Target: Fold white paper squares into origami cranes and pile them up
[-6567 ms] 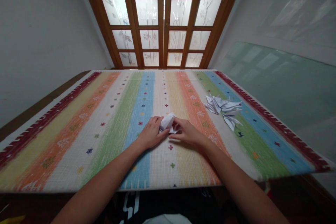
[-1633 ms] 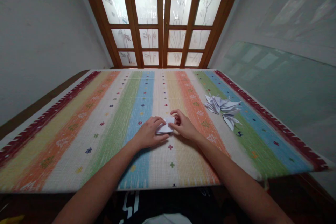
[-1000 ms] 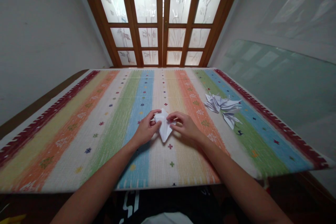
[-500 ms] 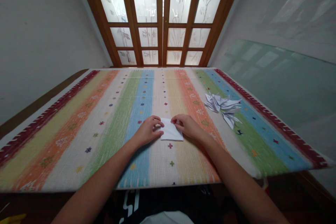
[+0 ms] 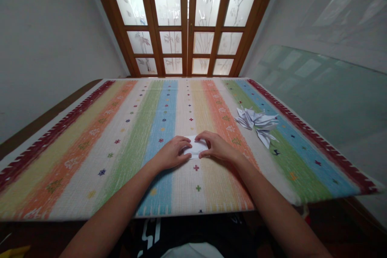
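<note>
A small folded sheet of white paper [image 5: 195,149] lies on the striped tablecloth, centred in front of me. My left hand [image 5: 173,154] grips its left side, with the thumb at the near edge and the curled fingers farther up. On the opposite side, my right hand [image 5: 219,148] holds the paper between its thumb, near the lower edge, and its bent fingers at the far edge. Both side edges of the sheet are partly hidden under my fingers.
Several folded white paper pieces [image 5: 255,123] with pointed tips lie in a cluster to the right. The striped tablecloth [image 5: 121,169] covers the table. Wooden doors [image 5: 186,40] with patterned panes stand beyond it, and a glass panel [image 5: 320,88] leans along the right wall.
My right thumb has come down to the paper's near edge. My left hand has shifted slightly right over the sheet, and less of the paper shows now.
</note>
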Demonstrator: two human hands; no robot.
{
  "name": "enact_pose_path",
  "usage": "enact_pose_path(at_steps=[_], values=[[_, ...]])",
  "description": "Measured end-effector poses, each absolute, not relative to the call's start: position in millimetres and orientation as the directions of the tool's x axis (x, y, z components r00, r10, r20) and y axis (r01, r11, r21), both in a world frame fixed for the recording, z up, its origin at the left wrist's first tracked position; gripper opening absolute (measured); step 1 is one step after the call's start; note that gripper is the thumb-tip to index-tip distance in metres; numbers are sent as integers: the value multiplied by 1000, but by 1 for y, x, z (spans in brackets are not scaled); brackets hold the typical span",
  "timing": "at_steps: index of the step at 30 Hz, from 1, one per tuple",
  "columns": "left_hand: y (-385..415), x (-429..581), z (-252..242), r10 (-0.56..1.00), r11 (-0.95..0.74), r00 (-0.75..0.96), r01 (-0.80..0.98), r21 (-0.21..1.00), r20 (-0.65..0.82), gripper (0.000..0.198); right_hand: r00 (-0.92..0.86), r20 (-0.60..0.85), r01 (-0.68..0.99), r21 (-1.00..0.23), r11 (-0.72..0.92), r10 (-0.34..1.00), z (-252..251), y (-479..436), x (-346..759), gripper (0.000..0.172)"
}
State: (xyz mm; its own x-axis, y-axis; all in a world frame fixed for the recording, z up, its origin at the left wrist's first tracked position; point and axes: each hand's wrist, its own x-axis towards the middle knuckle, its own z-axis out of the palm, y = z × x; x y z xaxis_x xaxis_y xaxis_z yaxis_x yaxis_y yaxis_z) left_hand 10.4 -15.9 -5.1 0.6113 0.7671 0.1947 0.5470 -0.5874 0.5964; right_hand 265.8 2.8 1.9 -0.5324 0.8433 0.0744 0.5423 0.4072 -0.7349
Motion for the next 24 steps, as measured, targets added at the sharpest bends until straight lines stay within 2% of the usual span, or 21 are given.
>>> enact_pose_path(at_steps=[5,11,18,21,24], values=[[-17,11,-5,771,-582,604,544,605,199,33,-480,107,579,-707,406,871,1,0,264,44],[-19,15,-3,793,-563,577,569,599,197,37,-443,194,558,-704,439,875,3,-3,261,41],[-19,16,-8,806,-559,553,592,580,211,40,-439,313,431,-749,503,842,8,-4,258,43],[-19,17,-8,817,-548,537,614,569,207,40,-341,260,349,-857,379,903,6,-2,256,53],[-19,17,-8,827,-531,525,615,582,200,42,-235,100,208,-967,151,967,0,0,254,70]])
